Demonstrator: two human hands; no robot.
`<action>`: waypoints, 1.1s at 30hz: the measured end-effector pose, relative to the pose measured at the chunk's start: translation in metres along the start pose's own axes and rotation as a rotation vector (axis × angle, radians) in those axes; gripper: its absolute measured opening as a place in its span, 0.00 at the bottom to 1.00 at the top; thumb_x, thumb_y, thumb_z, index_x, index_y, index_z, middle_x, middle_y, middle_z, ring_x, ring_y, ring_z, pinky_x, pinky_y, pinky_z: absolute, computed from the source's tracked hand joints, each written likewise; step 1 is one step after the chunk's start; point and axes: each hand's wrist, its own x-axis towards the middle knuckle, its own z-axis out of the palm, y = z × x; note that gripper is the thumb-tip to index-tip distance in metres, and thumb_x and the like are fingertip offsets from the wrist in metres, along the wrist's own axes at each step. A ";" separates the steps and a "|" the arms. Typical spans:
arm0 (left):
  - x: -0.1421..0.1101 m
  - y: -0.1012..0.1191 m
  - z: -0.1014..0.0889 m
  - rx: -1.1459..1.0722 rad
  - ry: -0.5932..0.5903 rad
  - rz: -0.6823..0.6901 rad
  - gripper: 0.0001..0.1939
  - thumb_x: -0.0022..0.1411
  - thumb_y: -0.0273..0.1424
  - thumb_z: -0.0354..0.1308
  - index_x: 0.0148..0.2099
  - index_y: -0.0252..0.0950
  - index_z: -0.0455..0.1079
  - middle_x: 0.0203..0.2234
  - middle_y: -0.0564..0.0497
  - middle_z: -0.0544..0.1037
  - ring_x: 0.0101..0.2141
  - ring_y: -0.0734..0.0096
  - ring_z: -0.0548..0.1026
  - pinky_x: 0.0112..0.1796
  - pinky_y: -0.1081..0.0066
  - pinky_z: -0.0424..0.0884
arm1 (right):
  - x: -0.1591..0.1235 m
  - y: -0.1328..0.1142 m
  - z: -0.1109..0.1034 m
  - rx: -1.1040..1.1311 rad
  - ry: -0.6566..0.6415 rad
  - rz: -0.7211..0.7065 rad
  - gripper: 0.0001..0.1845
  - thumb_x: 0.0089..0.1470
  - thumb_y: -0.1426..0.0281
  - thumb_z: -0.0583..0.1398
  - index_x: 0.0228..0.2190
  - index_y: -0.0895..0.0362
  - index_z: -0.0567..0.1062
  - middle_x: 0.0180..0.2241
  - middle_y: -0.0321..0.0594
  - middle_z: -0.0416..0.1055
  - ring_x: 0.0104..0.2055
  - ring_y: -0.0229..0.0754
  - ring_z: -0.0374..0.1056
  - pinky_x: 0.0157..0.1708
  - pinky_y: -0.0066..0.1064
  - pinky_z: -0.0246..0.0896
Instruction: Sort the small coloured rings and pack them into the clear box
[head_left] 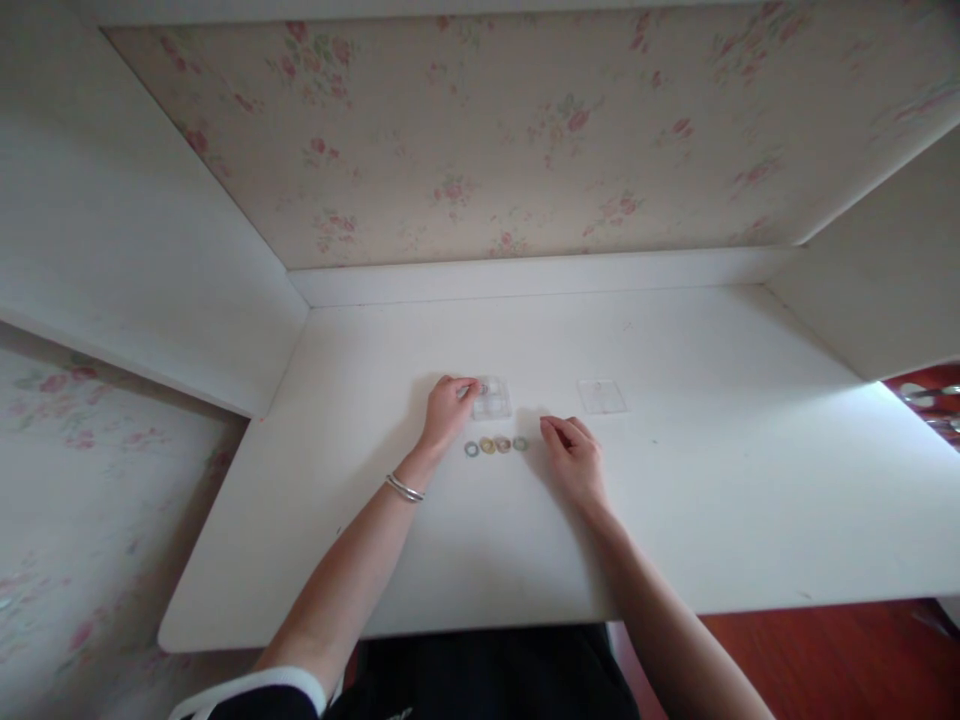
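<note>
A small clear plastic box (493, 402) with compartments sits on the white table. My left hand (448, 408) is at its upper left corner, thumb and forefinger closed together; a small pale bit shows between them, too small to make out. Below the box, several small rings (496, 445) in greenish, yellow and brownish tones lie in a row. Just right of that row rests my right hand (576, 458), fingers curled and thumb against the forefinger, with nothing visible in it. A flat clear square lid (601, 397) lies apart from the box, beyond my right hand.
The white table (720, 450) has a raised back edge (540, 272) and white side panels (142, 200) at left and right. Flowered wallpaper covers the wall behind. Some metal objects (934, 398) show at the far right, past the table edge.
</note>
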 end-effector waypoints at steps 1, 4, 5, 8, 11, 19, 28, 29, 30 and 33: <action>-0.001 -0.001 -0.001 -0.005 0.007 0.002 0.14 0.61 0.38 0.53 0.39 0.38 0.76 0.31 0.50 0.76 0.34 0.69 0.72 0.40 0.69 0.66 | 0.001 0.000 0.000 -0.003 0.000 0.001 0.19 0.57 0.58 0.52 0.34 0.56 0.78 0.28 0.39 0.69 0.28 0.38 0.63 0.30 0.31 0.58; -0.008 -0.004 -0.008 -0.061 0.032 -0.023 0.15 0.61 0.39 0.51 0.40 0.37 0.76 0.32 0.50 0.76 0.35 0.69 0.72 0.40 0.69 0.67 | 0.002 0.001 0.001 -0.011 0.000 -0.004 0.18 0.57 0.58 0.52 0.33 0.56 0.77 0.28 0.38 0.68 0.28 0.38 0.63 0.30 0.30 0.58; -0.012 -0.005 -0.011 -0.092 0.041 -0.041 0.15 0.61 0.39 0.52 0.40 0.37 0.75 0.33 0.49 0.76 0.36 0.69 0.73 0.40 0.70 0.67 | 0.001 0.002 0.000 -0.015 0.000 -0.007 0.18 0.57 0.58 0.52 0.33 0.56 0.77 0.28 0.38 0.68 0.28 0.38 0.63 0.30 0.30 0.58; -0.028 -0.009 -0.023 -0.185 0.064 -0.110 0.15 0.60 0.39 0.53 0.40 0.36 0.74 0.35 0.48 0.77 0.37 0.69 0.74 0.40 0.70 0.67 | -0.001 0.002 0.001 -0.035 -0.012 -0.031 0.18 0.58 0.59 0.52 0.34 0.56 0.77 0.27 0.38 0.68 0.28 0.38 0.63 0.29 0.30 0.58; -0.048 -0.013 -0.033 -0.221 0.029 -0.154 0.14 0.60 0.40 0.54 0.40 0.36 0.74 0.35 0.49 0.78 0.37 0.68 0.74 0.40 0.70 0.68 | -0.008 -0.004 0.004 -0.074 -0.073 -0.123 0.17 0.59 0.61 0.51 0.35 0.55 0.77 0.28 0.39 0.69 0.28 0.37 0.64 0.29 0.29 0.58; -0.074 -0.020 -0.044 -0.249 0.012 -0.186 0.15 0.60 0.41 0.53 0.40 0.36 0.73 0.35 0.49 0.78 0.36 0.69 0.75 0.39 0.70 0.69 | -0.030 -0.048 0.026 -0.394 -0.393 -0.517 0.11 0.59 0.69 0.54 0.38 0.52 0.76 0.33 0.41 0.70 0.36 0.40 0.64 0.37 0.32 0.53; -0.076 -0.018 -0.046 -0.253 -0.010 -0.154 0.15 0.61 0.41 0.52 0.40 0.37 0.73 0.34 0.50 0.77 0.34 0.70 0.74 0.37 0.71 0.69 | -0.019 -0.060 0.040 -0.552 -0.436 -0.574 0.11 0.60 0.69 0.53 0.31 0.55 0.75 0.30 0.40 0.67 0.35 0.40 0.61 0.34 0.32 0.47; -0.076 -0.018 -0.047 -0.253 -0.012 -0.151 0.15 0.61 0.41 0.52 0.40 0.37 0.73 0.34 0.50 0.77 0.34 0.70 0.74 0.37 0.71 0.69 | -0.019 -0.060 0.041 -0.554 -0.441 -0.571 0.11 0.60 0.70 0.53 0.31 0.55 0.75 0.30 0.40 0.67 0.35 0.39 0.61 0.34 0.32 0.48; -0.076 -0.018 -0.047 -0.251 -0.016 -0.146 0.15 0.61 0.41 0.52 0.40 0.37 0.73 0.34 0.50 0.77 0.34 0.70 0.74 0.37 0.71 0.68 | -0.019 -0.059 0.041 -0.551 -0.446 -0.568 0.11 0.60 0.70 0.53 0.31 0.55 0.75 0.30 0.40 0.67 0.35 0.39 0.61 0.34 0.32 0.48; -0.077 -0.018 -0.047 -0.229 -0.032 -0.118 0.15 0.62 0.41 0.51 0.40 0.37 0.73 0.33 0.50 0.76 0.33 0.71 0.73 0.36 0.72 0.68 | -0.019 -0.057 0.042 -0.518 -0.447 -0.552 0.11 0.60 0.71 0.53 0.31 0.55 0.75 0.30 0.40 0.67 0.34 0.39 0.62 0.35 0.32 0.49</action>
